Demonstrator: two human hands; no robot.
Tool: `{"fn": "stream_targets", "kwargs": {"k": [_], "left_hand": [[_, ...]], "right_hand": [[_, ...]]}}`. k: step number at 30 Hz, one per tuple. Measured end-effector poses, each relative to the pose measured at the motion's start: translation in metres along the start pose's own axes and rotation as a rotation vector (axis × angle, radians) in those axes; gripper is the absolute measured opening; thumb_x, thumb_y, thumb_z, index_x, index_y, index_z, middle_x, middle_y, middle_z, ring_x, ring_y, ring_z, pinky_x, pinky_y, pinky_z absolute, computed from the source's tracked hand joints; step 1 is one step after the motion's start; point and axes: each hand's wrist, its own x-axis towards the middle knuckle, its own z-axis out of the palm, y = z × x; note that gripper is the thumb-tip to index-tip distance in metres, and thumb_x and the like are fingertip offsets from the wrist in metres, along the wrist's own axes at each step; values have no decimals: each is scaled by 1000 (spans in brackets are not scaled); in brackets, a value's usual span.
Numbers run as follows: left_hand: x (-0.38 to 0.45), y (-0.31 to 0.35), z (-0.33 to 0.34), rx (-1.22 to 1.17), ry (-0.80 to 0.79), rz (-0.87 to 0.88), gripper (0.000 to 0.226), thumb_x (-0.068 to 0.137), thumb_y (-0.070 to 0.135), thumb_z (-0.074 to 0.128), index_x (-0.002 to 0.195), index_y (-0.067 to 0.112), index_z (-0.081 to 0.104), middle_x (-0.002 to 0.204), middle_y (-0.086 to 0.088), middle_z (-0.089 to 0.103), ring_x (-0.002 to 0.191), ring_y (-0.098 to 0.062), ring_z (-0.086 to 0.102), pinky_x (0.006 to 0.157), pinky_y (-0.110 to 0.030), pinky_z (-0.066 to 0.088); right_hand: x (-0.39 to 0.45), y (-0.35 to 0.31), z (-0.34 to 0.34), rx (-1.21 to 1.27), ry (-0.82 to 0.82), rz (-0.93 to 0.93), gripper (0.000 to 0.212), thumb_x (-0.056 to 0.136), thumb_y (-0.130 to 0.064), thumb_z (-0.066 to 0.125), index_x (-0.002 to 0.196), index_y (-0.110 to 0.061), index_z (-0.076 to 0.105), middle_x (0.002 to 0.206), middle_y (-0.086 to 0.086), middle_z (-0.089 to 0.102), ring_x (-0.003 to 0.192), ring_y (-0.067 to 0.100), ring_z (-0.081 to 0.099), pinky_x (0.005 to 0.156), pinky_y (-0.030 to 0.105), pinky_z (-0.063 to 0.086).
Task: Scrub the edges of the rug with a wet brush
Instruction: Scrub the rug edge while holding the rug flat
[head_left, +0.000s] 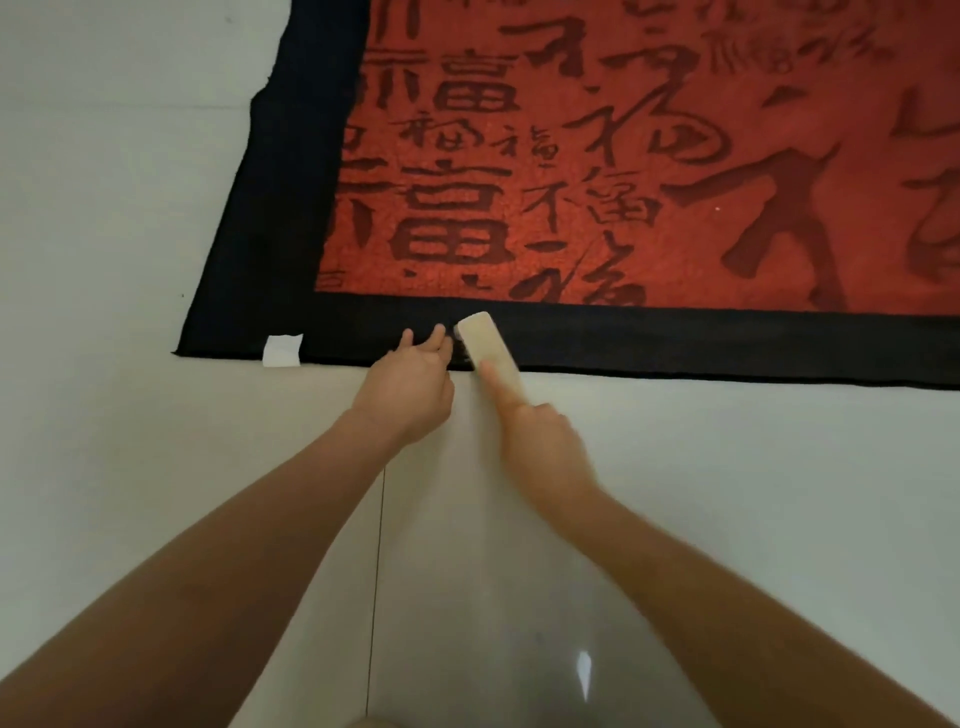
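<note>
A red rug (597, 182) with dark characters and a wide black border (675, 343) lies on the pale floor. My right hand (540, 441) grips a cream-coloured brush (485, 345) by its handle, index finger stretched along its back. The brush head sits on the near black border. Just left of the brush, my left hand (415, 384) presses its fingertips onto the border's near edge, fingers mostly straight. The bristles are hidden under the brush.
A white label (282, 351) sticks out at the rug's near left corner. Glossy white floor tiles (208, 493) surround the rug, with a dark grout line (376, 571) running toward me between my forearms.
</note>
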Motion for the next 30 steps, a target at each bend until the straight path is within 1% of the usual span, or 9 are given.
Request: {"fn": "stream_targets", "kwargs": {"k": [5,10,13,15,17,20,23,26,30], "left_hand": [[-8,-20,9,-28,80,-63,54,106,16,31,156,7,12,164,-4,2,151,-15,6,117,-27,19],[0,-60,0,-46,293,-152,50,102,19,43,150,10,34,163,-10,16,149,-27,17,116,-37,23],[-9,-114,1,-89,250,-300,52,103,18,42,153,15,29,163,-8,15,150,-33,10,117,-45,24],[-21,-129,9,-188,227,-284,48,104,15,40,151,16,33,161,-6,23,149,-26,17,114,-40,29],[-33,-135,17,-207,303,-232,42,104,14,42,145,14,45,156,-5,36,145,-22,30,111,-36,32],[-54,-143,24,-168,395,-204,34,101,17,48,133,15,60,131,-10,63,115,-33,62,91,-44,50],[-67,-150,30,-107,425,-133,30,99,16,53,126,13,64,119,-11,69,89,-37,69,74,-43,56],[-63,-149,27,72,387,-121,22,99,24,54,111,11,69,99,-9,71,72,-33,67,55,-33,45],[-63,-148,17,239,403,-81,23,63,21,88,63,13,67,45,-2,54,32,-23,49,39,-17,25]], "right_hand": [[5,2,-19,282,206,343,70,95,-6,29,152,-41,12,91,12,53,83,32,56,71,34,38],[1,-58,15,128,2,-38,82,91,1,31,152,-42,-3,83,9,54,78,29,58,70,38,46],[19,-39,-5,-8,-8,4,85,86,3,30,152,-43,2,79,8,49,78,32,57,72,42,47],[16,-54,-2,40,16,46,86,86,4,30,152,-42,0,72,4,46,71,27,53,67,39,44],[7,-87,15,55,-32,-96,86,89,2,34,151,-41,-8,67,1,43,63,22,50,61,36,41],[8,-101,30,-57,-167,-432,82,96,-8,40,149,-45,-10,77,5,50,66,23,56,61,35,44],[43,-77,10,-44,-57,-223,77,94,-7,34,151,-44,-1,90,14,59,79,33,59,69,40,47],[35,-103,19,40,9,-104,86,88,2,32,151,-43,-4,74,7,51,69,27,52,66,39,47],[35,-131,22,-78,-190,-421,90,86,1,34,148,-51,-8,66,3,41,57,21,47,59,35,41]]}}
